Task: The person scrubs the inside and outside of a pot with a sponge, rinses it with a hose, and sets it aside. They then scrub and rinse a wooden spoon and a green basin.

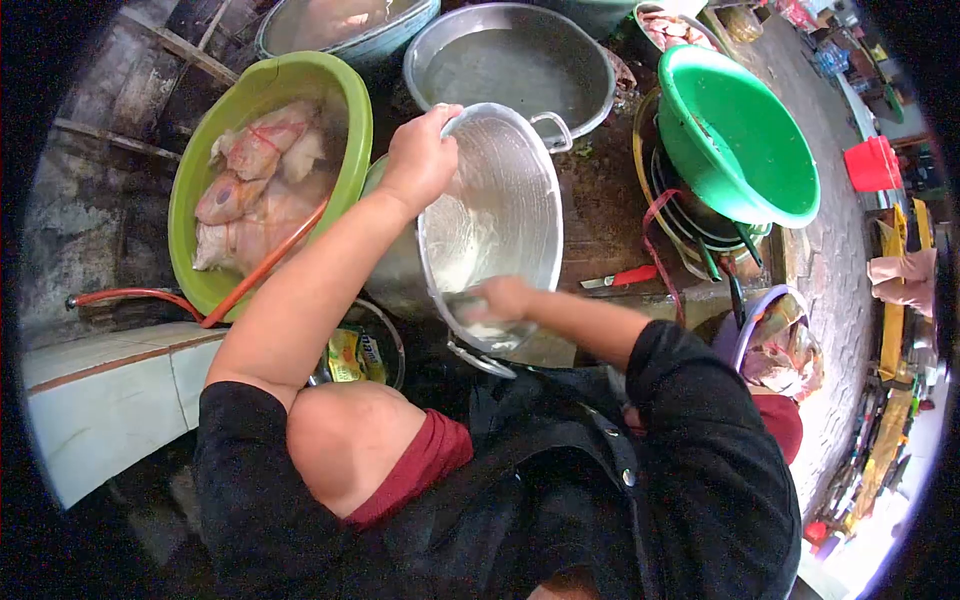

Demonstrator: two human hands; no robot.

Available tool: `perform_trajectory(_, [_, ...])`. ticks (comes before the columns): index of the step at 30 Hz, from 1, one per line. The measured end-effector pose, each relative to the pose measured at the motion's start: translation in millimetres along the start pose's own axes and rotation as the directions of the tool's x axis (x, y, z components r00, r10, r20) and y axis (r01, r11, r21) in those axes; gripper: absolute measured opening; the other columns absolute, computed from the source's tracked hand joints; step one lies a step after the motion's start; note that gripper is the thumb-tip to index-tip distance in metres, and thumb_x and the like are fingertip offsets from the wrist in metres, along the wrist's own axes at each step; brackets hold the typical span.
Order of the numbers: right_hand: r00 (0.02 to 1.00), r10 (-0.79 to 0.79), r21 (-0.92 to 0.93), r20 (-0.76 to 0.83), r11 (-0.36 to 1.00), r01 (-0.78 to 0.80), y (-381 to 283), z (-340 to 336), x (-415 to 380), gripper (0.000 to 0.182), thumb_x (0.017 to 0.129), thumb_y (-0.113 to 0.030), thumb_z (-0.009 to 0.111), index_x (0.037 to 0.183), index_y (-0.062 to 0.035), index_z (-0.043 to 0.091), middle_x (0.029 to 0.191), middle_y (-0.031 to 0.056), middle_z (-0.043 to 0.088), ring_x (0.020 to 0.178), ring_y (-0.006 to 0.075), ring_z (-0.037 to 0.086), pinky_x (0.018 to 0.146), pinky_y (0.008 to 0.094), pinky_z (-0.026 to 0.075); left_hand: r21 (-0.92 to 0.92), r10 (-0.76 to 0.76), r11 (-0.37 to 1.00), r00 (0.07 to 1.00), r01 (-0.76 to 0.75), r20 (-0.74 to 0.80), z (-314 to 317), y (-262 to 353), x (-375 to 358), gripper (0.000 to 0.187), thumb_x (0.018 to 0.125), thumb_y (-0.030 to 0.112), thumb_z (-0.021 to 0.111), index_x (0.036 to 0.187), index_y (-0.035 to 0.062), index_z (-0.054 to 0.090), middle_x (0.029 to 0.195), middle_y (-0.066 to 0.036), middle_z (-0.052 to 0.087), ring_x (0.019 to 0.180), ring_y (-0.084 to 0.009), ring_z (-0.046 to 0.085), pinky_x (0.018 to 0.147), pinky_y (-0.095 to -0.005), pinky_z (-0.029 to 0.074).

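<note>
My left hand is closed on the far rim of an oval-mouthed metal pot, which is tilted so its inside faces me. Whitish suds streak the pot's inner wall. Low inside the pot, my right hand presses against the wall, blurred by motion. Its fingers look closed over a greyish smear that I cannot make out. One loop handle of the pot points away from me and the other lies near my lap.
Left stands a green tub of meat pieces, an orange hose across its front. A grey basin of water sits behind the pot. To the right are a red-handled knife, a bright green basin on stacked pans, and a purple tub.
</note>
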State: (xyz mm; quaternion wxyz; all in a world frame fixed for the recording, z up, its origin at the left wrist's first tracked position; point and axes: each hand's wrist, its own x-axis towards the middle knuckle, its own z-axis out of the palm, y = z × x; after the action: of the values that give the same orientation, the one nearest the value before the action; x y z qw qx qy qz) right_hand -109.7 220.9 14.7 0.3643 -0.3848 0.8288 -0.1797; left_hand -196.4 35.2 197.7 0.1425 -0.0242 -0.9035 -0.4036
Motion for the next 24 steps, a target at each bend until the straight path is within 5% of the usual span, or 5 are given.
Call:
perform_trajectory(5, [0.938, -0.2, -0.871, -0.282, 0.462, -0.163, 80, -122, 16, 0.027, 0.083, -0.028, 0.055, 0.107, -0.0214, 0.065, 0.115, 0.0047, 0.054, 0.111, 0.0269, 0.049, 0.09, 0.0388, 0.044, 0.014, 0.022, 1.0, 0.994, -0.024, 0.11, 16, 17, -2, 0.038, 0.078, 0.003, 0.049, 0.115, 0.0019, 0.057, 0.11, -0.019, 0.061, 0.104, -0.0336, 0.058, 0.093, -0.0376, 0.044])
perform_trajectory(14, [0.793, -0.485, -0.921, -0.37, 0.306, -0.242, 63, -136, 65, 0.039, 0.084, -0.026, 0.048, 0.123, -0.0214, 0.053, 0.113, 0.0014, 0.055, 0.114, 0.0223, 0.045, 0.093, 0.0425, 0.036, 0.029, -0.012, 1.0, 0.983, 0.007, 0.184, 20, 27, 5, 0.037, 0.077, 0.002, 0.049, 0.113, 0.002, 0.058, 0.11, -0.02, 0.061, 0.104, -0.0355, 0.057, 0.092, -0.0394, 0.044])
perform_trajectory(18, [0.951, 0.263, -0.218, -0.163, 0.931, -0.294, 28, -33, 41, 0.053, 0.07, -0.034, 0.067, 0.118, -0.0154, 0.057, 0.118, 0.0102, 0.058, 0.114, 0.0296, 0.052, 0.094, 0.0487, 0.039, -0.03, 0.041, 0.999, 0.987, -0.037, 0.153, 20, 20, 12, 0.036, 0.078, 0.003, 0.051, 0.113, 0.0019, 0.058, 0.111, -0.019, 0.061, 0.104, -0.0347, 0.058, 0.091, -0.0384, 0.044])
perform_trajectory(20, [0.99, 0.027, 0.121, -0.139, 0.993, -0.01, 6, 23, 48, 0.058, 0.063, -0.045, 0.068, 0.109, -0.0086, 0.063, 0.103, 0.0192, 0.064, 0.094, 0.035, 0.062, 0.084, 0.0417, 0.048, -0.006, 0.052, 0.999, 0.989, -0.052, 0.14, 19, 16, 15, 0.036, 0.077, 0.004, 0.053, 0.113, 0.0018, 0.058, 0.111, -0.019, 0.061, 0.104, -0.034, 0.058, 0.091, -0.0381, 0.044])
perform_trajectory(24, [0.997, -0.032, 0.969, -0.064, 0.236, 0.07, -78, -10, 56, 0.045, 0.083, -0.039, 0.053, 0.107, -0.0027, 0.062, 0.102, 0.0159, 0.065, 0.09, 0.0253, 0.063, 0.082, 0.0391, 0.049, -0.045, 0.07, 0.997, 0.994, -0.067, 0.083, 22, 3, 21, 0.033, 0.076, 0.003, 0.049, 0.106, 0.0009, 0.061, 0.102, -0.021, 0.063, 0.097, -0.0369, 0.059, 0.088, -0.0411, 0.046])
